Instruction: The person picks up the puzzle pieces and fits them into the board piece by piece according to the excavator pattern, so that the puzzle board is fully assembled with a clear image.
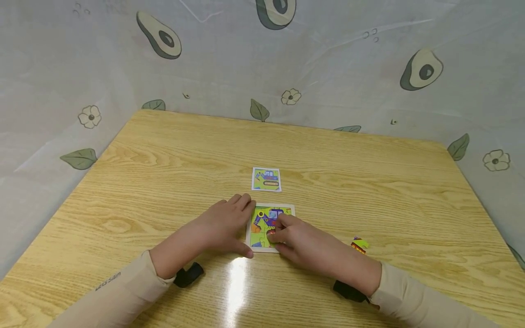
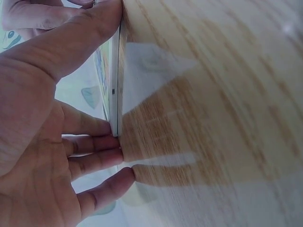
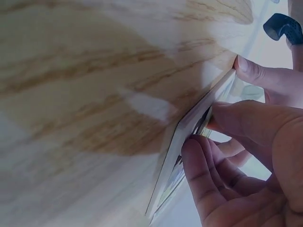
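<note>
A small jigsaw puzzle in a white-rimmed tray [image 1: 264,250] lies on the table, its picture a purple excavator on green. My left hand [image 1: 225,223] lies along the tray's left side, thumb at the near corner and fingertips by the far one, as the left wrist view shows too. Over the right part of the tray, my right hand [image 1: 301,239] pinches a thin puzzle piece [image 3: 203,121] between thumb and fingers. That piece sits low at the tray's surface and is mostly covered by the fingers. One loose puzzle piece [image 1: 358,245] with red, yellow and green lies to the right, beyond the right forearm.
Beyond the tray lies a square picture card [image 1: 266,179] showing the same excavator. The wooden table [image 1: 369,182] meets a pale cloth [image 1: 328,64] with avocado prints at its back. Black wrist devices [image 1: 189,275] sit under both wrists.
</note>
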`<move>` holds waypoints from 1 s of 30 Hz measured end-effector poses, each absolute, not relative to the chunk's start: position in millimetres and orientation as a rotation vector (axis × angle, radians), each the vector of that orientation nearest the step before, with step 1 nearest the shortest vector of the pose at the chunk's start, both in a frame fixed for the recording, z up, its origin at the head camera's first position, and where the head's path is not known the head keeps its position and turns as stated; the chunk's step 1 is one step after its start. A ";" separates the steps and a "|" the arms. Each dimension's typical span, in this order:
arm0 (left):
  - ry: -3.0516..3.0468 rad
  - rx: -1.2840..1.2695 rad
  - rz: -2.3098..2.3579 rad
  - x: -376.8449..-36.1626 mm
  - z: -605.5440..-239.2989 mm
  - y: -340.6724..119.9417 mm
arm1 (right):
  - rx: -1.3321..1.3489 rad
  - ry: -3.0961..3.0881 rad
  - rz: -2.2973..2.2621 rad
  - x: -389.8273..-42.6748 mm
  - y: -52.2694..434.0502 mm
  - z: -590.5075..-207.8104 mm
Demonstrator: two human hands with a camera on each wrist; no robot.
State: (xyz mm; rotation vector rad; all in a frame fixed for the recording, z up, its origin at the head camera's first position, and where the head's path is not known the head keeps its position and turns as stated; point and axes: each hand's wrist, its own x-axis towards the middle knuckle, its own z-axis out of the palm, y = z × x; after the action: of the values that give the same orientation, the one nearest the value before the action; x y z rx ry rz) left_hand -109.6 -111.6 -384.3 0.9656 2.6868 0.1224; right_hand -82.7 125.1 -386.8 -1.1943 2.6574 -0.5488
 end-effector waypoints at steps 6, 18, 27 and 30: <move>2.689 0.966 0.133 -109.5 -384.9 -111.2 | -1.193 2.657 -0.567 -83.1 124.5 -387.2; 2.684 0.965 0.135 -110.0 -383.8 -111.8 | -1.258 2.704 -0.469 -80.5 121.8 -385.5; 2.685 0.969 0.133 -109.5 -381.9 -111.8 | -1.226 2.705 -0.455 -78.5 120.4 -384.8; 2.680 0.966 0.132 -109.2 -382.0 -111.2 | -1.210 2.653 -0.518 -79.7 125.2 -383.9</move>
State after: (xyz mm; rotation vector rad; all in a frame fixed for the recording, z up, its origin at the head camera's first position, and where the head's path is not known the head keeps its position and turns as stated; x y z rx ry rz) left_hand -109.2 -111.2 -382.0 0.9658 2.6798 0.1323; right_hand -79.7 125.2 -383.9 -1.2099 2.6526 -0.5179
